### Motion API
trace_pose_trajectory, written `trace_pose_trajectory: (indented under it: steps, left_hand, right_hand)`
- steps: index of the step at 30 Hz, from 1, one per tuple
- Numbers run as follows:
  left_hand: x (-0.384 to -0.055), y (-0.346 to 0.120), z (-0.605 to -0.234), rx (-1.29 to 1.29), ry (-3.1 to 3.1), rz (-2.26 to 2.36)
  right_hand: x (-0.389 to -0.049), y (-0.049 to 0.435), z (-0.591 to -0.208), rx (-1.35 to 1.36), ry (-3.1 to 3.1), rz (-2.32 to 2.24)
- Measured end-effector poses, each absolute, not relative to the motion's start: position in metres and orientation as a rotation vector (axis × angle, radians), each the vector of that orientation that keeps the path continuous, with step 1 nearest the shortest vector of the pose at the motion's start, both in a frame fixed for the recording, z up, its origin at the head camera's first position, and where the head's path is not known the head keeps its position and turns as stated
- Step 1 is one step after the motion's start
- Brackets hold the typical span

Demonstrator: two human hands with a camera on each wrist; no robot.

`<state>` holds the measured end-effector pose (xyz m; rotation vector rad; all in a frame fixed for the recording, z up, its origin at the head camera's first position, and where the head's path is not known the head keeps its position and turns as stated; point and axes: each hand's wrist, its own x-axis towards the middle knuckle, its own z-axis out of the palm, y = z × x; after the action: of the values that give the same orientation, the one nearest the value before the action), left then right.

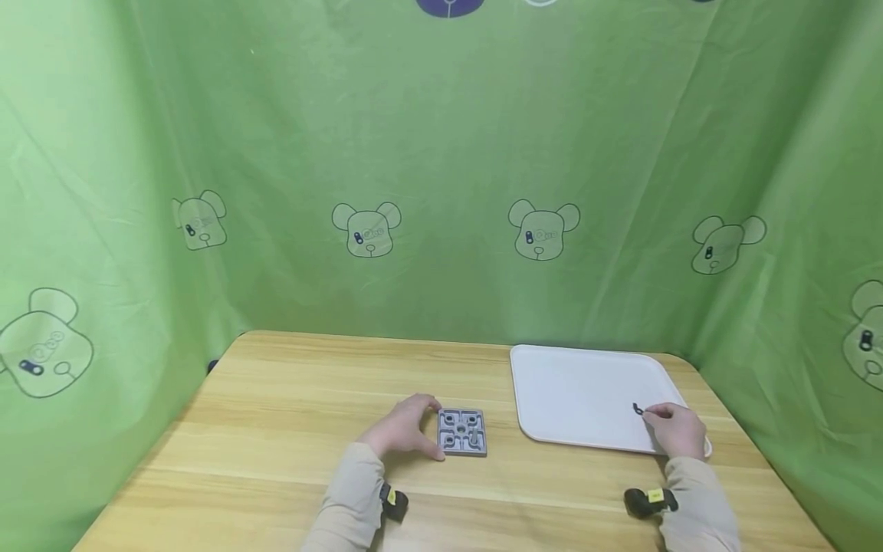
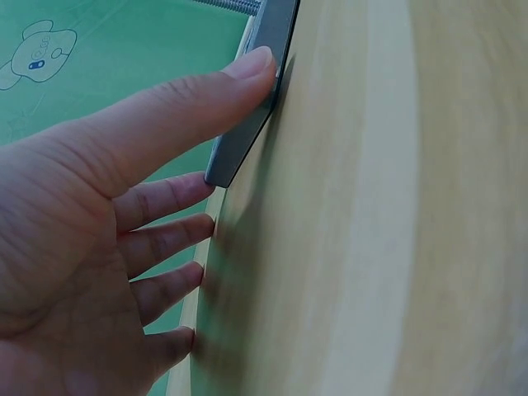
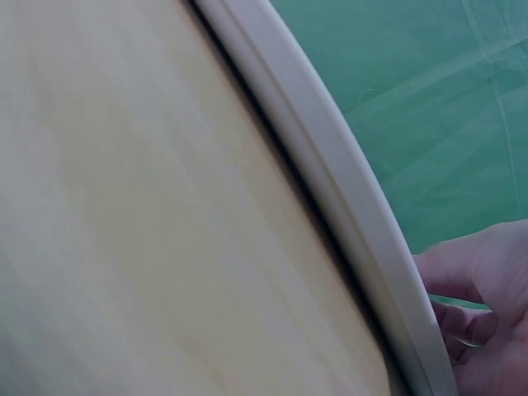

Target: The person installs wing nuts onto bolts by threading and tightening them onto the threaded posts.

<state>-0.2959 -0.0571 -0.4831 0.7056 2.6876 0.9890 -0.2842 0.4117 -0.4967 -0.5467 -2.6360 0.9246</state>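
A square grey metal plate point(image 1: 461, 431) with recessed channels and round holes lies on the wooden table. My left hand point(image 1: 402, 431) grips its left side, thumb at the near edge and forefinger at the far corner. In the left wrist view the thumb presses on the plate's edge point(image 2: 241, 142), and the other fingers rest spread beside it. A threaded bolt point(image 2: 233, 6) stands out from the plate. Over the white tray point(image 1: 586, 395), my right hand point(image 1: 677, 431) pinches a small dark hooked piece point(image 1: 638, 409). That piece is hidden behind the tray rim in the right wrist view.
The white tray's raised rim point(image 3: 346, 157) runs close to the right hand. Wooden table surface point(image 1: 276, 406) extends left of the plate. Green printed curtains point(image 1: 455, 153) hang behind the table and on both sides. Each wrist wears a small black camera point(image 1: 395, 503).
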Motion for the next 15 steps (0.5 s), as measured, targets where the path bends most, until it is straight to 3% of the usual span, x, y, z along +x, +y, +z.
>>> trace_pose_trajectory:
  steps: [15]
  left_hand:
    - [-0.2948,-0.0573,-0.4803,0.691,2.688,0.984]
  right_hand:
    - [-0.2857,0.4095,-0.4932,-0.516,-2.614,0.886]
